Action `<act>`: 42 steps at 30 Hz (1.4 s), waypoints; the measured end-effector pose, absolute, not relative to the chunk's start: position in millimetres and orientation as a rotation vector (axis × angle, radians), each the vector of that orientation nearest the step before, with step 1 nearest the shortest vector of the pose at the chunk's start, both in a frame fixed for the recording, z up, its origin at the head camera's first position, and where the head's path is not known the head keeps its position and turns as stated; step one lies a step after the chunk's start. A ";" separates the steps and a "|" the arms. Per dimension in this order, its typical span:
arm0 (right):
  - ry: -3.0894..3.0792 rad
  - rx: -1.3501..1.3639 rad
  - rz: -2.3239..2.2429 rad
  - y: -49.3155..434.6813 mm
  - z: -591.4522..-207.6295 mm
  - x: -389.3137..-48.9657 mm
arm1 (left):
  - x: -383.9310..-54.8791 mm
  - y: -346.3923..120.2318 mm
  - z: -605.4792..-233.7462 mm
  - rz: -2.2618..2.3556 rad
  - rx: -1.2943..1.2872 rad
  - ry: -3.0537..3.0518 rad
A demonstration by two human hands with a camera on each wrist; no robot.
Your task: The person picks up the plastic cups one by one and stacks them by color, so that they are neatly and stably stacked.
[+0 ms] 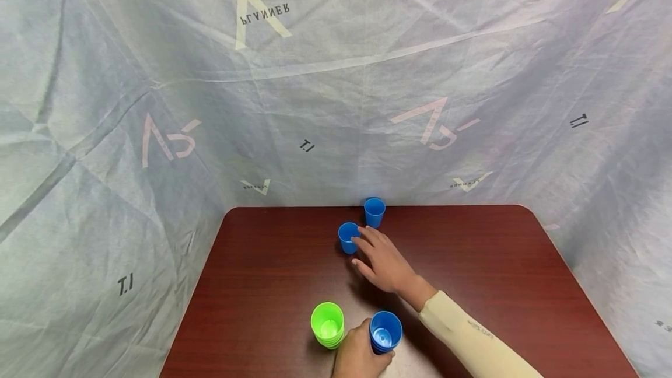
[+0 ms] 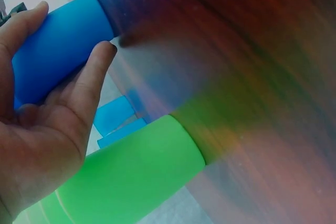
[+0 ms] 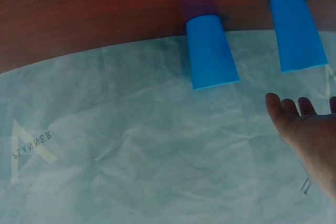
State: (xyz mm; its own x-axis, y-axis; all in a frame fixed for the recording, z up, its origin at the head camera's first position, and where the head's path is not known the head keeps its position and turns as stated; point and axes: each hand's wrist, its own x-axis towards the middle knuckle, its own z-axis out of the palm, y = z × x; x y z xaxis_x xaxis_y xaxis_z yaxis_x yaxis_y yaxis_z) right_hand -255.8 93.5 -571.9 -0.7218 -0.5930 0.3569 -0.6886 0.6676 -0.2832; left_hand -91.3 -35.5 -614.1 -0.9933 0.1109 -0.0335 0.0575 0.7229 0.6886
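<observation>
My left hand (image 1: pixel 357 353) grips a stack of blue cups (image 1: pixel 385 331) near the front of the table, its fingers around the side. In the left wrist view the thumb and fingers lie on either side of the blue stack (image 2: pixel 63 48). Just left of that hand stands a stack of green cups (image 1: pixel 328 325), mouth up. Farther back, my right hand (image 1: pixel 385 264) reaches out with fingers spread and holds nothing. Its fingertips overlap the rim of a single blue cup (image 1: pixel 347 239) in the head view; the right wrist view shows them a little off that cup (image 3: pixel 299 32).
Another upright blue cup (image 1: pixel 374 213) stands at the table's back edge, behind and right of the nearer one. The dark red-brown wooden table (image 1: pixel 262 273) is enclosed at the back and sides by a grey printed cloth (image 1: pixel 336 109).
</observation>
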 end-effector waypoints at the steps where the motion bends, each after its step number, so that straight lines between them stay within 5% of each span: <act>1: -2.662 1.035 0.578 92.1 -572.0 -258.1 | -91.0 -35.4 -614.5 1.134 0.145 2.860; 42: -2.830 1.104 0.390 51.4 -585.5 -304.0 | -89.4 -35.8 -618.0 1.167 0.138 2.878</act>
